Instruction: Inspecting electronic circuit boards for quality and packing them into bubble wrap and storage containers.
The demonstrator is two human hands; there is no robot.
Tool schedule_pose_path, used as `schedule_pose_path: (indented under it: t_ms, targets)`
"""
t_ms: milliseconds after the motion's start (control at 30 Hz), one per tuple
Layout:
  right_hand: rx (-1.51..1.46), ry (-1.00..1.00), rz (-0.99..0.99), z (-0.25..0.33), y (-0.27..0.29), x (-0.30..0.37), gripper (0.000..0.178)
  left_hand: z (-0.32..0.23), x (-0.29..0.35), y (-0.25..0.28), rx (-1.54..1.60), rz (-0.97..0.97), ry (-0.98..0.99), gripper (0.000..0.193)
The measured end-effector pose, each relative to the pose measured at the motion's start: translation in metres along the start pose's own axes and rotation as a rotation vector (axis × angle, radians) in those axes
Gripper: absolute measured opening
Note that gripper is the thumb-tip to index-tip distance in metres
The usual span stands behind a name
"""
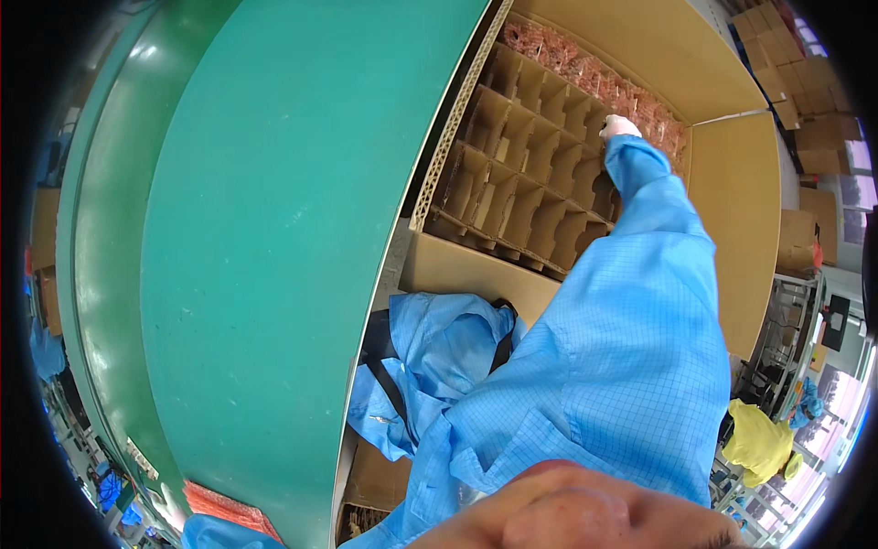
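The right hand (620,126), covered in white, reaches into a large open cardboard box (732,210), its forearm in a blue checked sleeve (649,188) crossing over the box's right side. The hand is at the inner side of a row of pink bubble-wrapped items (590,78), which runs along the box's far right edge from the top corner down toward the sleeve. The fingers look curled downward, but their tips are hidden, so I cannot tell how far they are open or whether they have hold of anything. Between that row and the box's left edge, cardboard dividers (526,151) form a grid of open-topped cells. The box stands just beside the right edge of a green surface (265,229). At this surface's bottom left corner, the left hand (168,506) shows small and blurred beyond a blue cuff (224,532); I cannot tell its grip. Just beside it, along the surface's bottom edge, lies pink bubble wrap (229,510). Blue fabric (448,339) with black straps hangs between the surface and the person's body. Well apart, past the box's right edge, stand stacked cartons (809,87), a metal rack (797,316) and a co-worker in yellow (759,444).
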State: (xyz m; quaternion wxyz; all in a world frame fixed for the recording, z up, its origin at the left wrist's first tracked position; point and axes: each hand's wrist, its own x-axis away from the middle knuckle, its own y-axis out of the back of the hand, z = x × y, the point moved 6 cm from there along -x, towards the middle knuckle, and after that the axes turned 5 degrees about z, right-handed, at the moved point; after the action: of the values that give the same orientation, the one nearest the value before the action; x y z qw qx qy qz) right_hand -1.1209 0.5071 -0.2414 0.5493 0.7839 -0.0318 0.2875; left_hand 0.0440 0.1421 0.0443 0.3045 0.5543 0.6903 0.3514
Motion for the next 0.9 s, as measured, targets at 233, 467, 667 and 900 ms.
schedule_pose_path:
  t_ms: [233, 467, 667, 900]
  targets:
    - [-0.138, 0.094, -0.019, -0.036, 0.011, -0.015, 0.037, -0.011, -0.023, -0.024, 0.036, 0.095, -0.074, 0.062]
    - [-0.377, 0.234, -0.325, -0.052, -0.059, -0.032, 0.050, -0.101, -0.031, -0.071, -0.039, 0.300, -0.347, 0.062]
    - [-0.393, 0.458, -0.489, 0.019, -0.012, 0.032, 0.071, -0.097, -0.022, -0.072, -0.539, 0.127, -0.070, 0.082]
    - [-0.483, 0.979, -0.572, 0.238, 0.008, 0.204, 0.071, -0.051, -0.037, -0.071, -0.431, 0.236, 0.162, 0.084]
